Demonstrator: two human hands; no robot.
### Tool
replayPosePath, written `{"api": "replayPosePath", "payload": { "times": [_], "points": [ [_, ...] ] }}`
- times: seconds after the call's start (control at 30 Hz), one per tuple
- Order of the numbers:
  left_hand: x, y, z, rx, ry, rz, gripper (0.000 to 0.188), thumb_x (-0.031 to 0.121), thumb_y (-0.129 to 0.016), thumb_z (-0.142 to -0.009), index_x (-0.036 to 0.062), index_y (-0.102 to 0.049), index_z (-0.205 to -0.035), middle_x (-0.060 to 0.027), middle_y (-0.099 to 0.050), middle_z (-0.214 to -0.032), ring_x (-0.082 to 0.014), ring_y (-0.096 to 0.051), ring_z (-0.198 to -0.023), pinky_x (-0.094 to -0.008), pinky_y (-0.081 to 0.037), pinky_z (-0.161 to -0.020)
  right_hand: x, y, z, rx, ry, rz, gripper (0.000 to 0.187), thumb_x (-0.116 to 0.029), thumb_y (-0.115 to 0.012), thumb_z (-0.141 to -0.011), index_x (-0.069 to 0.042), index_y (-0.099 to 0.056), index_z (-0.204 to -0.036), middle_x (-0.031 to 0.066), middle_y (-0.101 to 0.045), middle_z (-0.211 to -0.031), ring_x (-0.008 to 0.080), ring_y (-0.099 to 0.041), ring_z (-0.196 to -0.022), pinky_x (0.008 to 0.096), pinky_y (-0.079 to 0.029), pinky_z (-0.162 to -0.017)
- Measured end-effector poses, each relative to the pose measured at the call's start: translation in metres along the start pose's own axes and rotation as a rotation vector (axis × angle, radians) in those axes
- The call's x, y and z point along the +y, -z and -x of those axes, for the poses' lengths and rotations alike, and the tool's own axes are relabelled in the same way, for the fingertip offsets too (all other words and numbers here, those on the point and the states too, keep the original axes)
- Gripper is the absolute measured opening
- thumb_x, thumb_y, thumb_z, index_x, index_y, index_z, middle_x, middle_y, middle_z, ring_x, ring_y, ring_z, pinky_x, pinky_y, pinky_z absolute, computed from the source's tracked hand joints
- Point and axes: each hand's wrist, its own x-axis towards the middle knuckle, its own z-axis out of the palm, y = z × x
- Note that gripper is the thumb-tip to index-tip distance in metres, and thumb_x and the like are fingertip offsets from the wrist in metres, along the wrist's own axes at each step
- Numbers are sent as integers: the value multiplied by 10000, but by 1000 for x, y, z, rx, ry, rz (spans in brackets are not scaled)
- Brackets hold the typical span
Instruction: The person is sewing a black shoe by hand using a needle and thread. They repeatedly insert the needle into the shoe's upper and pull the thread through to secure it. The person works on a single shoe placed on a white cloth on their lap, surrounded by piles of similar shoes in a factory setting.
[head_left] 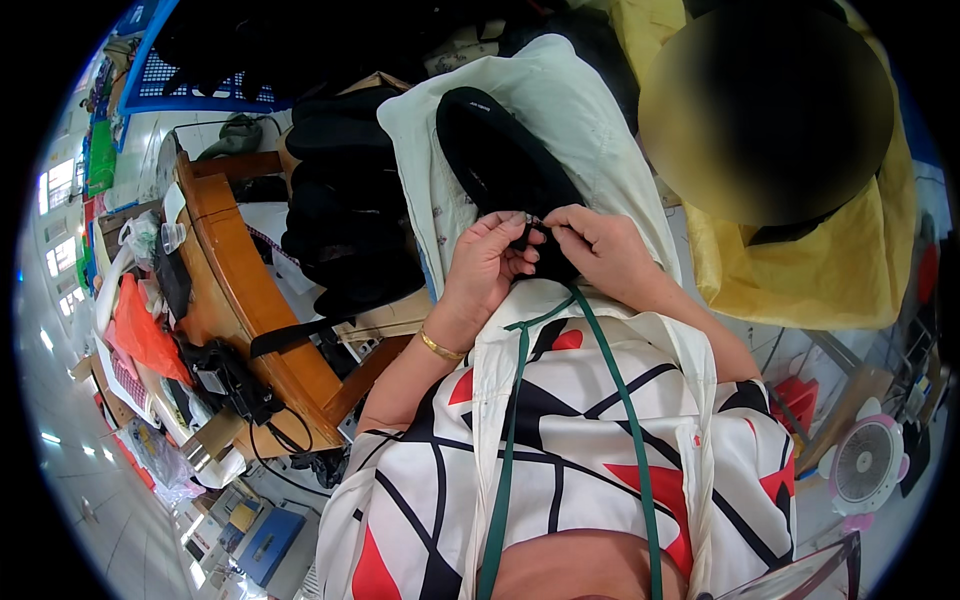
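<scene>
A long, round-ended black fabric piece (505, 145) lies over the white cloth (590, 95) in front of me, with a small pale mark near its far end. I cannot tell its exact kind. At its near end my left hand (492, 255) is closed in a pinch, fingers curled. My right hand (605, 250) pinches close beside it, fingertips almost touching the left ones. Between them is a small dark strip (533, 222) with pale specks. Whether it is attached to the black piece is hidden by the fingers.
To the left, a pile of black items (345, 200) sits by a wooden table (240, 270) bearing a black device (225, 380). A blue plastic crate (210, 95) stands at far left. Yellow cloth (800, 270) hangs at right, above a white and pink fan (865, 455).
</scene>
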Motion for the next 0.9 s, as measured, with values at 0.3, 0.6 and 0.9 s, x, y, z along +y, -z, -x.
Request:
{"api": "replayPosePath", "payload": {
  "times": [0.3, 0.6, 0.9],
  "points": [
    [-5, -4, 4, -5, -88, -16, 117, 136, -605, -972, 53, -620, -1052, -108, -692, -904, -139, -637, -663, -243, -539, -574, 0, 0, -1, -30, -72, -82, 111, -101, -611, -903, -42, -660, -984, 116, -619, -655, 209, -579, -532, 315, -472, -529],
    [-6, -1, 5, -44, -153, -235, 139, 93, -705, -902, 56, -666, -1030, -29, -689, -836, -63, -606, -665, -184, -482, -578, 4, 6, -5, -256, -468, -450, 98, -123, -576, -991, -42, -630, -1000, -35, -553, -712, 36, -487, -599, 209, -405, -534],
    [-8, -2, 8, -86, -254, -360, 129, 127, -726, -896, 54, -690, -997, 24, -652, -778, -26, -561, -645, -166, -448, -569, 11, 1, -4, -248, -527, -518, 58, -109, -590, -988, -66, -598, -1027, -38, -552, -720, 41, -514, -594, 188, -403, -527]
  ]
}}
